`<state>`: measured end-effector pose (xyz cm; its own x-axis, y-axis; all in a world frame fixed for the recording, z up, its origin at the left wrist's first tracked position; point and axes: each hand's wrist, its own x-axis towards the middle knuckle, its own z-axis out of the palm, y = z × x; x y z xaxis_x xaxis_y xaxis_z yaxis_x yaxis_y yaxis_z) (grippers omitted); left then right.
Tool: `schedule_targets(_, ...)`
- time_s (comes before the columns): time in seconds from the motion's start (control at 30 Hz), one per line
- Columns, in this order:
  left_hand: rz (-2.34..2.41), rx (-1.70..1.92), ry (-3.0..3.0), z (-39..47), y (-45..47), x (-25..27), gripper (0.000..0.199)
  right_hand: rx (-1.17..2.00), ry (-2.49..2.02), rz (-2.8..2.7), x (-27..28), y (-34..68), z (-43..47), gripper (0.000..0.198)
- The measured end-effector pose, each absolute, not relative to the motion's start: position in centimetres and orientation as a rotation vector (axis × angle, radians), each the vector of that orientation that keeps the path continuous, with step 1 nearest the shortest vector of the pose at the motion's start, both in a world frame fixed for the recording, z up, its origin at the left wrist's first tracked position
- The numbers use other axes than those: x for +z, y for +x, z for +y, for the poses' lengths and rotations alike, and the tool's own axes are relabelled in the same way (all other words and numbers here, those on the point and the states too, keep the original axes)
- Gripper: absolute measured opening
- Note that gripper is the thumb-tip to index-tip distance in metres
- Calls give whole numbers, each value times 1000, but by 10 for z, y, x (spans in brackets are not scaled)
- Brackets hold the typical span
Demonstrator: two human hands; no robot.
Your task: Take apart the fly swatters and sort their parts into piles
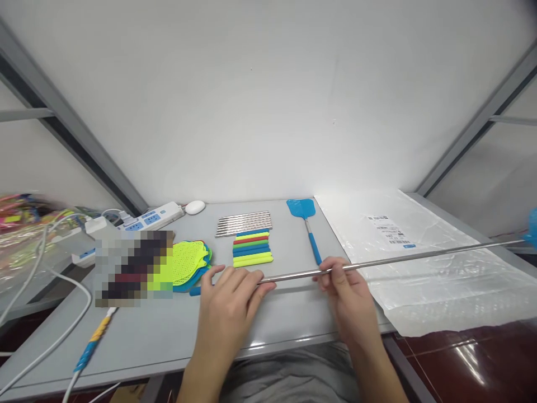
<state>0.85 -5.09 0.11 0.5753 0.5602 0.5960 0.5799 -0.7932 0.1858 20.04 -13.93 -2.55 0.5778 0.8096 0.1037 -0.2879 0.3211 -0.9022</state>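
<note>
A telescopic fly swatter is stretched out across my front, its metal rod [398,259] slanting up to the right. Its blue handle [195,291] pokes out left of my left hand [230,296], which is wrapped round the handle end. With thumb and fingers, my right hand [346,294] pinches the rod farther along. Only part of the blue swatter head [532,226] shows at the right edge. Beyond my right hand lies another blue fly swatter [302,208], its rod short.
Several metal rods [243,223] and coloured handles [253,248] lie in rows. Yellow and blue swatter heads [188,263] are piled left, beside a pixelated patch. A power strip [153,218], white mouse [195,207] and cables stand farther left. A white plastic mailer [419,285] overhangs the right front edge.
</note>
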Motion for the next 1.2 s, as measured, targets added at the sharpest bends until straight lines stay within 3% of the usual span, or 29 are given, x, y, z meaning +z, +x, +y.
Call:
schedule_targets(0.1,-996,-1167,-2723,-60,16,1,5,837,-953,-644,-26,189,-137,31)
schedule_targets(0.27,-815,-1813,-2518,-91,21,-13,19,786,-898,-543,-22,197,-133,30)
schedule_targets(0.37,-688,-2018,-2918,-114,35,-26,15,760,-869,-524,-20,196,-132,32)
schedule_targets(0.5,-1229,-2316,-3270,-115,54,-34,42,755,-820,-548,-21,186,-132,33)
schedule_targets(0.67,-1748,-3239,-2643,-92,50,-32,46,756,-799,-576,-25,182,-130,33)
schedule_targets(0.9,-2024,-3276,-2292,-87,35,-25,39,764,-816,-485,-20,194,-134,30)
schedule_targets(1.2,-1596,-3574,-1909,-70,12,-7,40,744,-864,-577,-12,201,-142,22)
